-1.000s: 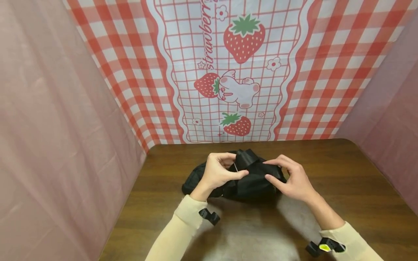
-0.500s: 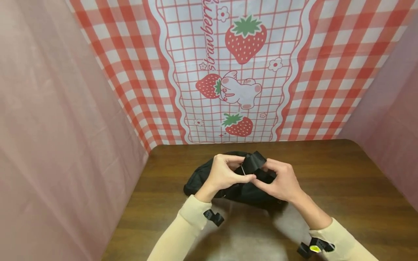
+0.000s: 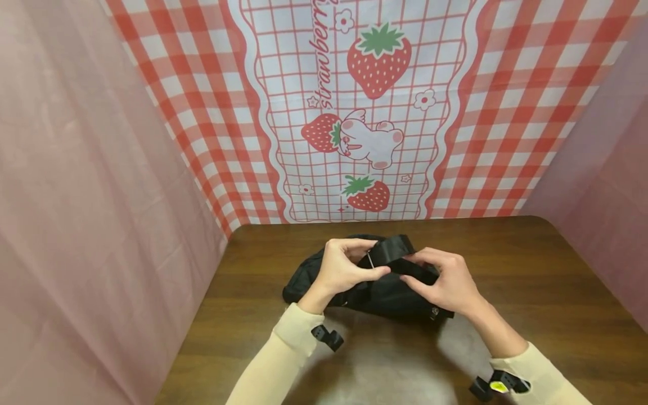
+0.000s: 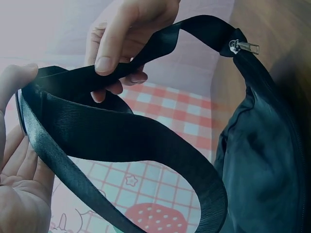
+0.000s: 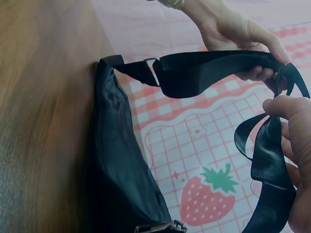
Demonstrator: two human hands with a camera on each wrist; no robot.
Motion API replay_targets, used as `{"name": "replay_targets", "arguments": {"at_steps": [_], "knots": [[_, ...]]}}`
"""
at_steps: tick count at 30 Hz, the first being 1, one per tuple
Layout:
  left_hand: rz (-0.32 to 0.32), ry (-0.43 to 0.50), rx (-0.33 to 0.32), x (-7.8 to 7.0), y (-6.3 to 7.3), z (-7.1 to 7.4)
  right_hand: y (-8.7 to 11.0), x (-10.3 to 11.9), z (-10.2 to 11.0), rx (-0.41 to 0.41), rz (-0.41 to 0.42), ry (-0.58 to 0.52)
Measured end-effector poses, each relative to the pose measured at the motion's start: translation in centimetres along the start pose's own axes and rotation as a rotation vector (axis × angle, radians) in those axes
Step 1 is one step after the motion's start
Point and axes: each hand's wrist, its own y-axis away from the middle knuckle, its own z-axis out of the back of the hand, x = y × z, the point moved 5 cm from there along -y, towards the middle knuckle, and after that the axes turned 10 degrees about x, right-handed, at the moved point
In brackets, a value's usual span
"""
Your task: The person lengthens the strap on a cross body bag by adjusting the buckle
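Note:
A black zipped bag (image 3: 400, 301) lies on the table with its webbing strap (image 3: 392, 251) lifted in loops above it. In the head view my left hand (image 3: 341, 270) pinches the strap at a thin slider buckle (image 3: 370, 259), between thumb and fingers. On the other side, my right hand (image 3: 448, 281) pinches another stretch of the strap, as the left wrist view shows with its thumb (image 4: 108, 58) on the webbing. A silver zipper pull (image 4: 245, 47) hangs at one end of the bag. In the right wrist view a metal ring (image 5: 153, 71) joins strap near the bag's far end.
The brown wooden table (image 3: 243, 360) has rounded back corners. A strawberry-print cloth (image 3: 374, 135) hangs behind it, with pink curtains (image 3: 91, 202) at both sides. Each sleeve carries a small black camera mount (image 3: 327, 337).
My right hand moved left from the bag's right part onto the strap, met the left hand, then drew slightly back right with the strap. The strap loop rose and shifted right.

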Motion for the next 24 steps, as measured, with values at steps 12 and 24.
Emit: {"name": "replay_targets", "arguments": {"at_steps": [12, 24], "knots": [[-0.021, 0.03, 0.004, -0.2, 0.2, -0.7, 0.4, -0.1, -0.9, 0.035, -0.04, -0.008], [-0.058, 0.001, -0.024, -0.4, 0.1, -1.1, -0.7, 1.6, -1.4, -0.072, -0.09, -0.007]]}}
